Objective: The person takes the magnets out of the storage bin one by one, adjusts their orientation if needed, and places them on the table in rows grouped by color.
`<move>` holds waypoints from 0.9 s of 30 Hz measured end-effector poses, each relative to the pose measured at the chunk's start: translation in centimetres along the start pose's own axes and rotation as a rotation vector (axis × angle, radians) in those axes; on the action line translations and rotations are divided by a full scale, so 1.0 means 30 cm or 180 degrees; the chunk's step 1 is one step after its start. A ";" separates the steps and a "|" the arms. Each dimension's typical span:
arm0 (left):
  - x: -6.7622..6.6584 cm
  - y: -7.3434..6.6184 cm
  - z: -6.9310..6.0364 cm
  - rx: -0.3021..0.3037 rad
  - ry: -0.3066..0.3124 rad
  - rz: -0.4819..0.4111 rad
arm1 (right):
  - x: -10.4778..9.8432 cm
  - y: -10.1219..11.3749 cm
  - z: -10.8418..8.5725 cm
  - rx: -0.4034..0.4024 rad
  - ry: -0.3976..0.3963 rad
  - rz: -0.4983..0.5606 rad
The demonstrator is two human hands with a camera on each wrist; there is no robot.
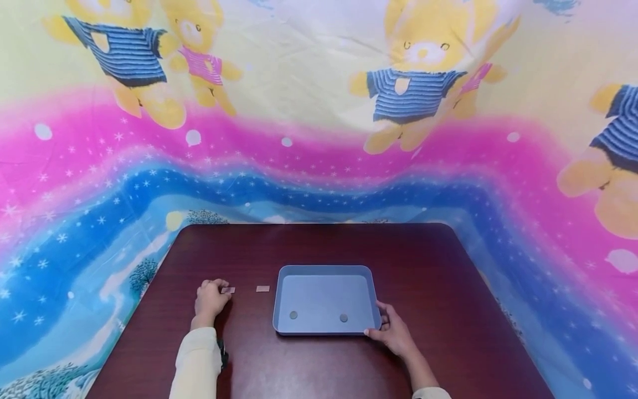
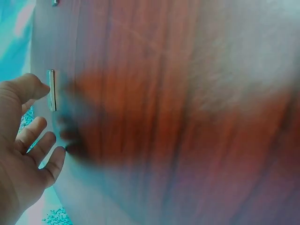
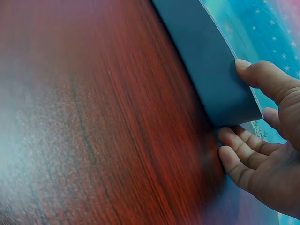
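My left hand [image 1: 211,300] is at the table's left side, thumb and a fingertip at opposite edges of a small pinkish rectangular piece [image 1: 229,290]. In the left wrist view the thumb touches the piece [image 2: 52,90], while the other fingers hang loosely curled. A similar rectangular piece [image 1: 262,288] lies flat between that hand and a shallow grey-blue tray [image 1: 326,270]. My right hand [image 1: 396,332] holds the tray's near right corner, thumb on the rim and fingers around the side. Inside the tray lie two small grey coin-like discs, one left [image 1: 293,315] and one right [image 1: 344,318].
Everything stands on a dark reddish-brown wooden table [image 1: 418,260] with rounded far corners. A colourful cloth [image 1: 319,160] printed with bears and snowflakes hangs behind the table and along its sides. A dark band [image 1: 222,353] shows at the left wrist.
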State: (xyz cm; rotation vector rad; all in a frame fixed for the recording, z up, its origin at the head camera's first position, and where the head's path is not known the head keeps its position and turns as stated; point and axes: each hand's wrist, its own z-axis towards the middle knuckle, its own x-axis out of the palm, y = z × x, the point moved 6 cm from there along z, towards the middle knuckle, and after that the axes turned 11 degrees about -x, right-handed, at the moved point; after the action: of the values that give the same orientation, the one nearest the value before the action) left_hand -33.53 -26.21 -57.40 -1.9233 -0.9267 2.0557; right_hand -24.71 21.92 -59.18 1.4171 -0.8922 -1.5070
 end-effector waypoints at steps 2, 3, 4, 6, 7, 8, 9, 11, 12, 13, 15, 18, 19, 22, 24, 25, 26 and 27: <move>-0.005 0.001 -0.010 0.0019 -0.0024 -0.0141 | 0.001 0.002 0.003 -0.0028 -0.0014 0.0003; -0.008 0.001 -0.014 0.0035 -0.0047 -0.0182 | 0.002 0.002 0.005 -0.0025 -0.0013 0.0002; -0.010 0.002 -0.017 0.0049 -0.0067 -0.0211 | 0.002 0.004 0.007 -0.0040 -0.0013 -0.0005; -0.016 0.001 -0.023 0.0051 -0.0107 -0.0242 | 0.004 0.003 0.008 -0.0018 -0.0002 -0.0011; -0.018 0.000 -0.028 0.0051 -0.0125 -0.0253 | 0.006 0.003 0.007 -0.0001 0.0018 -0.0011; -0.021 -0.001 -0.032 0.0058 -0.0145 -0.0281 | 0.007 0.002 0.006 0.0015 0.0032 -0.0023; -0.024 -0.005 -0.038 0.0079 -0.0162 -0.0320 | 0.007 0.000 0.005 0.0039 0.0035 -0.0034; -0.031 -0.016 -0.051 0.0138 -0.0180 -0.0413 | 0.008 -0.001 0.004 0.0067 0.0032 -0.0036; -0.033 -0.020 -0.059 0.0165 -0.0174 -0.0456 | 0.009 -0.001 0.003 0.0069 0.0037 -0.0037; -0.032 -0.025 -0.065 0.0181 -0.0161 -0.0501 | 0.007 0.000 0.003 0.0076 0.0040 -0.0034; -0.029 -0.036 -0.078 0.0216 -0.0121 -0.0555 | 0.005 0.000 0.005 0.0077 0.0039 -0.0044; -0.019 -0.043 -0.099 0.0232 -0.0058 -0.0607 | 0.005 0.003 0.006 0.0074 0.0065 -0.0034; -0.015 -0.046 -0.106 0.0243 -0.0043 -0.0627 | 0.005 0.003 0.006 0.0077 0.0066 -0.0029; -0.005 -0.061 -0.129 0.0324 -0.0029 -0.0710 | 0.001 0.005 0.007 0.0070 0.0060 -0.0007; 0.001 -0.073 -0.146 0.0371 -0.0031 -0.0739 | 0.000 0.007 0.004 0.0055 0.0067 0.0003; 0.003 -0.078 -0.154 0.0380 -0.0040 -0.0751 | -0.001 0.006 0.003 0.0060 0.0074 0.0016; 0.006 -0.082 -0.162 0.0386 -0.0041 -0.0770 | -0.001 0.005 0.001 0.0069 0.0080 0.0034; 0.010 -0.087 -0.170 0.0390 -0.0042 -0.0778 | -0.002 0.004 0.000 0.0078 0.0085 0.0043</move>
State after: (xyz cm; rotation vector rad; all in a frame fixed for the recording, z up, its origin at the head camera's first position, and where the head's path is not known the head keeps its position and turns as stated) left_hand -29.47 -22.39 -56.07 -1.6477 -0.9612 1.9381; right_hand -24.69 21.93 -59.06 1.4430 -0.9049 -1.4683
